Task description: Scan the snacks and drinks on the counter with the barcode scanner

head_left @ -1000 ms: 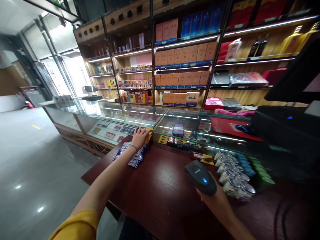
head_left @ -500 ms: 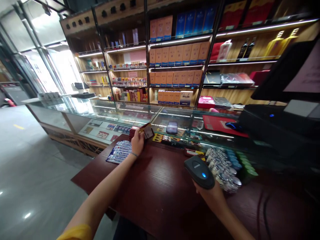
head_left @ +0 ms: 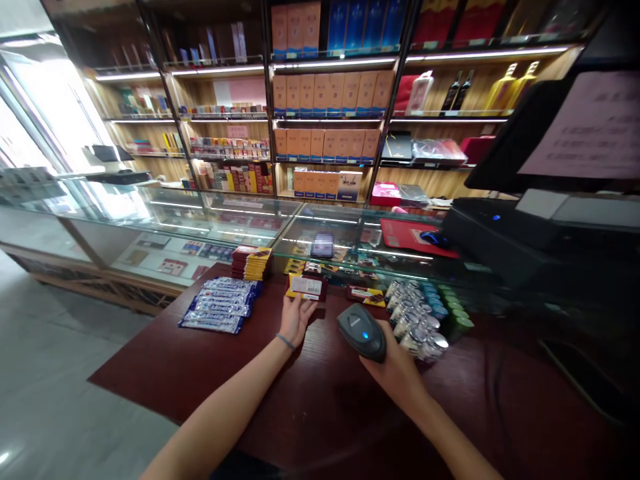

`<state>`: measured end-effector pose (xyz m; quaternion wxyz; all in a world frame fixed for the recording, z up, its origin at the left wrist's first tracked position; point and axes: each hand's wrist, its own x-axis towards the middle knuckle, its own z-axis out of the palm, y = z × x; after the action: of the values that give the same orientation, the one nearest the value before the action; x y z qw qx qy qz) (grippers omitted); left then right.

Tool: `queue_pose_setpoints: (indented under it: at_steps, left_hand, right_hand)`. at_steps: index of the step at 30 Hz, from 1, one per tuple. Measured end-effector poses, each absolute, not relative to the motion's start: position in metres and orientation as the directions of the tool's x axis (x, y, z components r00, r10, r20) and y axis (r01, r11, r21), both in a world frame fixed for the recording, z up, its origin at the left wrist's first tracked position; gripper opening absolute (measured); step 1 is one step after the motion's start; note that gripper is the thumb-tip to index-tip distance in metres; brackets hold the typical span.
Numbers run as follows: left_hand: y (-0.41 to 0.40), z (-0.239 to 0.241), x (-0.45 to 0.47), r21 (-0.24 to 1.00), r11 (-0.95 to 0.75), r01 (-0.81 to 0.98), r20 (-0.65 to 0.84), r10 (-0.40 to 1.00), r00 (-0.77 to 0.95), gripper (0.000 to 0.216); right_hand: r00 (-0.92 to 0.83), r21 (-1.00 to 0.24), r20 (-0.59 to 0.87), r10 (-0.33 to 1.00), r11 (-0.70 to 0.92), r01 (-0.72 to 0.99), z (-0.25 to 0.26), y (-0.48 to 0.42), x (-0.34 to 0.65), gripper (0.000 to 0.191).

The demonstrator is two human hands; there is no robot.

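Observation:
My left hand (head_left: 296, 320) holds up a chocolate bar (head_left: 307, 287) in a dark red and yellow wrapper, its white barcode label facing me. In my right hand (head_left: 395, 360) is a black barcode scanner (head_left: 363, 331) with a blue light, its head toward the bar but apart from it. A stack of similar chocolate bars (head_left: 251, 263) stands beyond and left of my left hand. Nearer on the left lie several blue and white packets (head_left: 220, 305) in a row. One more chocolate bar (head_left: 366, 295) rests on the table past the scanner.
Rows of silver-topped cans (head_left: 417, 320), with blue and green ones behind, stand right of the scanner on the dark wooden table (head_left: 295, 413). A glass display counter (head_left: 225, 223) borders the far side. A monitor (head_left: 575, 133) and red mat (head_left: 413, 237) are at right.
My left hand has moved right from the stack, bringing one chocolate bar in front of the scanner. The view has turned, so the shelves and table appear shifted left.

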<state>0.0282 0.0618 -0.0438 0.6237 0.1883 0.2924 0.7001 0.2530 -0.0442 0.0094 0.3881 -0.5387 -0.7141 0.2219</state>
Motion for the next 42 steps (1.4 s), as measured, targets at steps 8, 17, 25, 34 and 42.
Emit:
queue_pose_setpoints:
  at_steps: [8, 17, 25, 34, 42]
  left_hand:
    - [0.063, -0.048, 0.026, 0.656, -0.045, -0.753, -0.094, 0.986, -0.140, 0.034]
    - [0.064, -0.048, 0.029, 0.663, -0.066, -0.746, -0.066, 0.987, -0.146, 0.026]
    - [0.065, -0.047, 0.025, 0.689, -0.054, -0.723, -0.099, 0.981, -0.167, 0.034]
    - [0.071, -0.021, 0.029, 0.782, -0.088, -0.617, -0.034, 0.982, -0.184, 0.041]
    - [0.096, 0.009, 0.072, 0.929, -0.241, -0.282, 0.180, 0.958, -0.224, 0.030]
  right_hand:
    - [-0.195, -0.676, 0.220, 0.956, 0.294, 0.675, 0.005, -0.044, 0.250, 0.051]
    - [-0.195, -0.689, 0.216, 0.957, 0.291, 0.664, 0.003, -0.042, 0.253, 0.029]
    - [-0.224, -0.764, 0.253, 0.941, 0.336, 0.551, 0.021, -0.044, 0.259, 0.029]
    - [0.099, -0.958, 0.217, 0.971, 0.192, 0.214, 0.054, -0.045, 0.278, 0.033]
    - [0.267, -0.955, 0.275, 0.924, 0.230, 0.188, 0.070, -0.036, 0.332, 0.034]
